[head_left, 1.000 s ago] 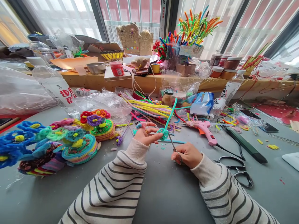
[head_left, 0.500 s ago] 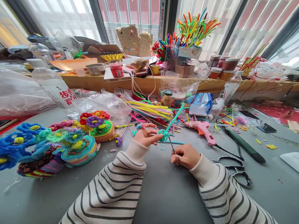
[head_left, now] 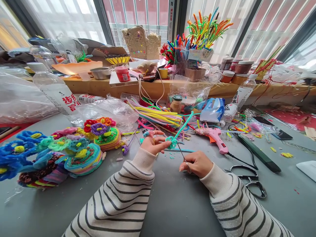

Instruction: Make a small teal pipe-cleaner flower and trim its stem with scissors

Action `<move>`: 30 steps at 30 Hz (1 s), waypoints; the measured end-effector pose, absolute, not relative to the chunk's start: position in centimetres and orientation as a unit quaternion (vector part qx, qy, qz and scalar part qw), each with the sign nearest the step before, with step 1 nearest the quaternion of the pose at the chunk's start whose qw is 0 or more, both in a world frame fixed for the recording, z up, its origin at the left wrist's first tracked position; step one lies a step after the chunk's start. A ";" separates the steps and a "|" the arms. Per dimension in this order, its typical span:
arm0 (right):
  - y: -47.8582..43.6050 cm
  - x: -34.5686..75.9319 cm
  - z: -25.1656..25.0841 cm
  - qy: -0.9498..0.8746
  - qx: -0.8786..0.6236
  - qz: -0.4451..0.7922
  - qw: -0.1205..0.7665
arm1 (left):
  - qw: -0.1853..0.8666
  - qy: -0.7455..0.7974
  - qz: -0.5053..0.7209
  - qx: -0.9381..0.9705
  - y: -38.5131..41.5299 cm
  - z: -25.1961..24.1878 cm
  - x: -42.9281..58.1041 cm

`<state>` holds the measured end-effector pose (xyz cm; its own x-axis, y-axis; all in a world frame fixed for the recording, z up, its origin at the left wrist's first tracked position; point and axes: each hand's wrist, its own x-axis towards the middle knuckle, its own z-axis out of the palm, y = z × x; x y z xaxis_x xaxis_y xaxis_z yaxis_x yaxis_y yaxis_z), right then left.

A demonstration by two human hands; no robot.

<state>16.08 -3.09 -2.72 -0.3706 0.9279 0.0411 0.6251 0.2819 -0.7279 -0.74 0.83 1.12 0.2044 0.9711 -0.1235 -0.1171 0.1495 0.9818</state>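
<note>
A teal pipe cleaner (head_left: pixel 178 133) sat pinched in the left hand (head_left: pixel 154 143), its lower end wound into a small coil at the fingertips and its free length slanting up and to the right above the table (head_left: pixel 172 204). The left hand's thumb and forefinger were closed on that coil, the other fingers loosely spread; a ring showed on one finger. The right hand (head_left: pixel 197 163) lay just below and to the right, curled tight around a thin metal tool (head_left: pixel 182 154) — its slim tip reached up to the coil, though whether the tip touched it could not be told. Both arms wore striped sleeves (head_left: pixel 123 194).

A second teal strand (head_left: pixel 181 150) lay flat on the table just behind the coil. To the right rested a pink glue gun (head_left: pixel 214 136), with black scissors (head_left: pixel 249 184) nearer the right sleeve and well apart from the hand. Behind the hands lay a sheaf of yellow and pink pipe cleaners (head_left: pixel 158 115). To the left stood stacks of finished flower coasters (head_left: pixel 84 156) — blue ones (head_left: pixel 17 154) at the far edge — and a clear bottle (head_left: pixel 55 90) behind them. A wooden shelf (head_left: pixel 103 85) ran under the window, crowded with jars (head_left: pixel 235 69) and a bunch of bright stems (head_left: pixel 206 28).
</note>
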 end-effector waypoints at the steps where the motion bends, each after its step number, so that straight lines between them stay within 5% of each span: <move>1: -3.1 16.0 -2.7 -0.763 -0.501 0.332 0.239 | 0.612 0.446 0.448 0.475 0.8 1.1 -0.7; 10: -3.5 15.8 -2.6 -0.750 -0.452 0.421 0.237 | 0.619 0.427 0.451 0.480 0.6 1.2 -0.7; 30: -3.4 15.4 -2.2 -0.718 -0.489 0.415 0.271 | 0.608 0.451 0.467 0.457 1.0 0.9 -0.7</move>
